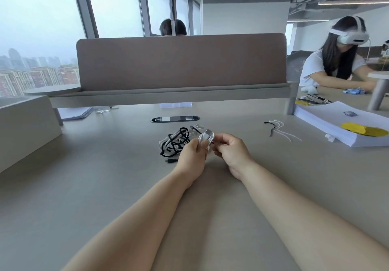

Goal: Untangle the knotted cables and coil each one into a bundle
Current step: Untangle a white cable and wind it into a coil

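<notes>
A knot of black and white cables (175,142) lies on the grey desk (105,186), just beyond my hands. A small black plug (170,161) trails from it toward me. My left hand (192,157) pinches a small white coiled cable (206,137) with a silver USB plug on top. From the other side, my right hand (230,149) grips the same white coil with fingers curled. Both wrists rest near the desk surface. Whether the white coil is still linked to the tangle is hidden by my left hand.
Several black and white cable ties (277,128) lie to the right. A paper stack (345,125) with a yellow object sits at the far right. A cable port (175,119) and a brown divider (181,62) stand behind. A person in a headset (341,60) sits right.
</notes>
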A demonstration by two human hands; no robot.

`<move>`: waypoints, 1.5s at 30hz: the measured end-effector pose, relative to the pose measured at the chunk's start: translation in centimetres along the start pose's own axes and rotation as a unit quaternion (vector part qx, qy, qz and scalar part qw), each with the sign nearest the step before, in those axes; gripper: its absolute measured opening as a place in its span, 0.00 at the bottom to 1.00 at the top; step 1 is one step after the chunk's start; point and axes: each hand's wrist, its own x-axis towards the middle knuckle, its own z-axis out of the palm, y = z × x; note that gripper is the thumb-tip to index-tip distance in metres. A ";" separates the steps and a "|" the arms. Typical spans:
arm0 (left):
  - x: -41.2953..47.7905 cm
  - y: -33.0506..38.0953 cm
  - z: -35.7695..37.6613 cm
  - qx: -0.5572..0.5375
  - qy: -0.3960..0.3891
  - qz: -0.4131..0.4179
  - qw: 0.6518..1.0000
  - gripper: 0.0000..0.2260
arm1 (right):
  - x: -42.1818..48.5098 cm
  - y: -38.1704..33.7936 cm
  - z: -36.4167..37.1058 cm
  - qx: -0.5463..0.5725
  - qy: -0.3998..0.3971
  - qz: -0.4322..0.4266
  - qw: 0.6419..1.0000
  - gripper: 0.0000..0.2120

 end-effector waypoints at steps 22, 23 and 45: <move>1.0 -0.7 -1.4 -0.010 0.082 -0.004 0.997 0.16 | -1.4 -1.1 0.4 -0.117 0.094 -0.183 0.972 0.10; 1.0 -0.7 -1.4 0.005 0.080 -0.003 0.997 0.17 | -1.7 -1.2 0.7 -0.127 0.096 -0.217 0.963 0.09; 0.6 -0.2 -1.2 0.073 0.042 -0.006 0.996 0.13 | -1.1 0.4 1.2 -0.331 0.085 -0.306 0.889 0.05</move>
